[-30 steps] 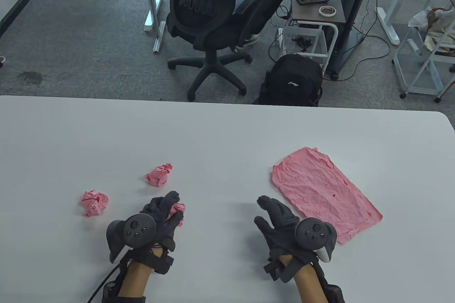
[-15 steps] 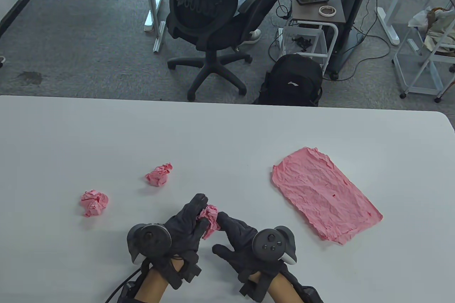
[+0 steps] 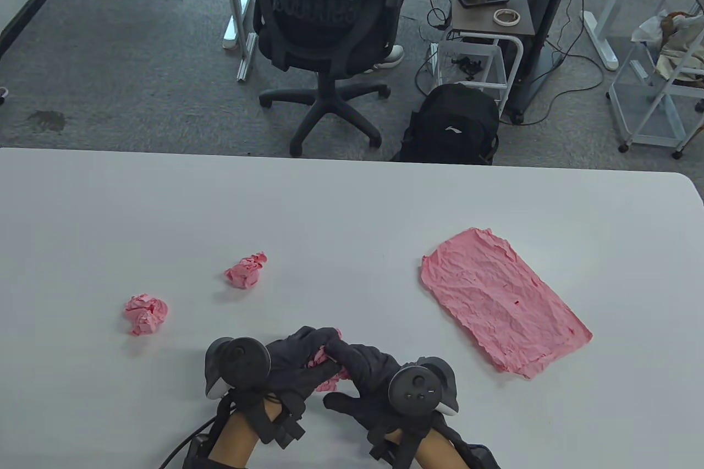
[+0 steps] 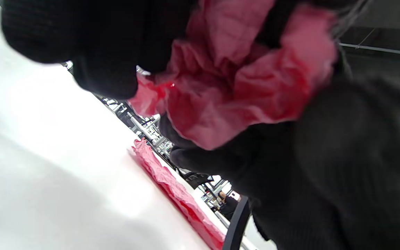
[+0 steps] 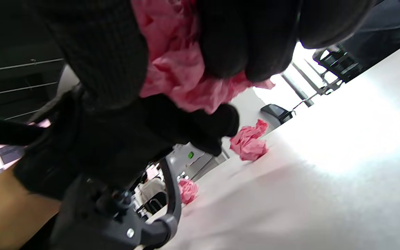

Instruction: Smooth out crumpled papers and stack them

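Pinching from both sides, each hand's grip holds the wrinkled pink paper wad (image 3: 324, 367).

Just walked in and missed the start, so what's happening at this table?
A person in sensor gloves is flattening crumpled pink papers. The left hand and right hand together grip one crumpled ball near the table's front edge, apparently about to open it. One flattened sheet already lies to the right. Two more balls, the near one and the far one, wait on the left.
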Demonstrator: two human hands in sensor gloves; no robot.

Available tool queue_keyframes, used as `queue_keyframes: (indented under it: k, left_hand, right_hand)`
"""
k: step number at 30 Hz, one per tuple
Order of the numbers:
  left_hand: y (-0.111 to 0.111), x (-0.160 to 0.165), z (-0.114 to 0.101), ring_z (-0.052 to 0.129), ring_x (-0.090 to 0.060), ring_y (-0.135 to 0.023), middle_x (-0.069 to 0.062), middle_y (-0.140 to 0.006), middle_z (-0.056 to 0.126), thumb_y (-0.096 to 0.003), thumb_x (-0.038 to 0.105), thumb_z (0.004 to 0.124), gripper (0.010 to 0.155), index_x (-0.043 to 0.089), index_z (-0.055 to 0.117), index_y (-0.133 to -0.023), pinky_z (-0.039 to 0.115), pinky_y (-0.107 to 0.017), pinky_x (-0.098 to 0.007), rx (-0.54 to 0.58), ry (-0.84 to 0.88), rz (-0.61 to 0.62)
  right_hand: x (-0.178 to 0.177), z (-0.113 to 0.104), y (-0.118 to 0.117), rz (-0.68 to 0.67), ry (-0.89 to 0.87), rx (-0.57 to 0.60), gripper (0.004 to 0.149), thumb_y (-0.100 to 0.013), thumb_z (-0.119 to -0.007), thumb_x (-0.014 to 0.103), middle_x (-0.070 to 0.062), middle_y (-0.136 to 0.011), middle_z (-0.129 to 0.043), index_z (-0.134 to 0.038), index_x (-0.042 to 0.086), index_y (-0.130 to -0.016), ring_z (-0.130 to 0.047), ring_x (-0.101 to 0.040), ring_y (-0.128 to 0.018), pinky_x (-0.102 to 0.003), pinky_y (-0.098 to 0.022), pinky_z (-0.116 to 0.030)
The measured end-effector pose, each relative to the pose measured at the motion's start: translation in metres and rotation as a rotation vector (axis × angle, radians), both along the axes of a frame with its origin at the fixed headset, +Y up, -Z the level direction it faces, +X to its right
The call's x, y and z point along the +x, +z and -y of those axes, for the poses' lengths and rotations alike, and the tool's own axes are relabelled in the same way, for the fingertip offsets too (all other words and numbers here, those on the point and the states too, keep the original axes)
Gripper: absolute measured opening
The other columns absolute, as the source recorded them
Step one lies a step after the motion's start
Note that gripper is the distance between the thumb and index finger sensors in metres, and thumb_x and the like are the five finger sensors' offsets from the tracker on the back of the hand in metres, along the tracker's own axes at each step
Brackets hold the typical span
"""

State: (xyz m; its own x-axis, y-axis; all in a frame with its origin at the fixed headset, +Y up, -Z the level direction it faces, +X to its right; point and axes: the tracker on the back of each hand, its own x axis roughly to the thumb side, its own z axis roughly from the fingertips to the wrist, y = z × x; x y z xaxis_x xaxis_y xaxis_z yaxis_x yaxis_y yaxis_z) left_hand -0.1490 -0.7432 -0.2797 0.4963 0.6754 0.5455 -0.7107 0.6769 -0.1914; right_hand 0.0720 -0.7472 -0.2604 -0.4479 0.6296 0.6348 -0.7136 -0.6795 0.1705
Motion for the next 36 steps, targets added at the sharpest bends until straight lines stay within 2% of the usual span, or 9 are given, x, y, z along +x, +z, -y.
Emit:
queue_keyframes:
  k: [3, 7, 15, 18, 21, 24, 28, 33, 36]
  left_hand:
    - [-0.001, 0.001, 0.002, 0.102, -0.038, -0.051, -0.014, -0.077, 0.089, -0.0492, 0.064, 0.073, 0.064, 0.017, 0.082, -0.093, 0.085, -0.036, -0.047, -0.035, 0.051, 0.029]
    - [-0.003, -0.001, 0.006, 0.100, -0.041, -0.058, -0.017, -0.083, 0.084, -0.0492, 0.061, 0.075, 0.067, 0.016, 0.075, -0.098, 0.084, -0.041, -0.049, -0.133, 0.151, 0.103]
    - [-0.004, -0.013, 0.007, 0.089, -0.044, -0.074, -0.016, -0.095, 0.073, -0.0529, 0.058, 0.070, 0.057, 0.018, 0.084, -0.092, 0.077, -0.052, -0.052, -0.185, 0.257, -0.002]
    - [-0.006, -0.013, 0.008, 0.093, -0.043, -0.068, -0.017, -0.090, 0.078, -0.0536, 0.058, 0.069, 0.057, 0.017, 0.085, -0.090, 0.080, -0.047, -0.050, -0.187, 0.232, -0.034]
    - [-0.002, -0.008, 0.007, 0.102, -0.038, -0.052, -0.019, -0.076, 0.088, -0.0533, 0.058, 0.067, 0.059, 0.013, 0.089, -0.085, 0.085, -0.036, -0.046, -0.189, 0.201, -0.049]
    - [-0.001, -0.003, 0.002, 0.108, -0.031, -0.033, -0.018, -0.060, 0.097, -0.0519, 0.061, 0.066, 0.063, 0.009, 0.094, -0.076, 0.089, -0.024, -0.042, -0.125, 0.181, -0.048]
    - [-0.005, -0.004, 0.011, 0.109, -0.028, -0.025, -0.017, -0.051, 0.100, -0.0517, 0.062, 0.065, 0.066, 0.007, 0.097, -0.070, 0.089, -0.018, -0.041, -0.259, 0.301, 0.019]
    - [0.000, -0.004, 0.006, 0.097, -0.041, -0.066, -0.020, -0.090, 0.079, -0.0515, 0.065, 0.067, 0.078, 0.011, 0.061, -0.106, 0.082, -0.045, -0.049, -0.185, 0.330, 0.046]
    - [0.004, 0.004, -0.001, 0.087, -0.042, -0.080, -0.020, -0.101, 0.065, -0.0490, 0.067, 0.074, 0.090, 0.012, 0.043, -0.112, 0.077, -0.054, -0.052, -0.182, 0.292, 0.091]
  right_hand:
    - [0.009, -0.002, -0.004, 0.064, -0.066, 0.004, 0.065, -0.046, -0.086, 0.043, -0.012, -0.074, -0.088, -0.060, 0.012, -0.097, -0.089, -0.043, -0.067, -0.061, -0.051, -0.069]
    - [0.016, -0.003, -0.007, 0.078, -0.155, -0.023, 0.055, -0.045, -0.085, 0.038, -0.010, -0.074, -0.089, -0.067, 0.018, -0.094, -0.089, -0.041, -0.068, -0.059, -0.051, -0.071]
    - [0.026, -0.003, -0.012, -0.022, -0.488, -0.173, 0.036, -0.047, -0.078, 0.020, -0.009, -0.076, -0.087, -0.081, 0.021, -0.083, -0.088, -0.039, -0.069, -0.059, -0.052, -0.070]
    - [0.016, -0.003, -0.007, -0.090, -0.415, -0.173, 0.063, -0.047, -0.085, 0.043, -0.018, -0.081, -0.080, -0.063, 0.012, -0.098, -0.079, -0.049, -0.074, -0.064, -0.053, -0.063]
    - [0.000, -0.001, 0.004, -0.026, -0.076, -0.117, 0.096, -0.042, -0.083, 0.064, -0.020, -0.099, -0.057, -0.035, 0.012, -0.107, -0.058, -0.054, -0.089, -0.069, -0.059, -0.053]
    - [0.003, -0.005, 0.002, 0.147, -0.027, 0.021, 0.075, -0.047, -0.081, 0.052, -0.015, -0.091, -0.072, -0.050, 0.012, -0.103, -0.075, -0.047, -0.081, -0.063, -0.055, -0.064]
    - [0.016, -0.002, -0.005, 0.077, -0.304, -0.153, 0.053, -0.047, -0.082, 0.039, -0.013, -0.077, -0.088, -0.073, 0.014, -0.093, -0.086, -0.044, -0.072, -0.061, -0.052, -0.068]
    - [0.027, -0.002, -0.008, 0.237, -0.366, -0.180, 0.051, -0.047, -0.082, 0.032, -0.014, -0.066, -0.093, -0.071, 0.007, -0.090, -0.092, -0.041, -0.060, -0.060, -0.045, -0.072]
    - [0.029, -0.004, -0.009, 0.208, -0.305, -0.117, 0.051, -0.047, -0.082, 0.037, -0.007, -0.059, -0.092, -0.071, 0.013, -0.092, -0.095, -0.034, -0.055, -0.056, -0.045, -0.075]
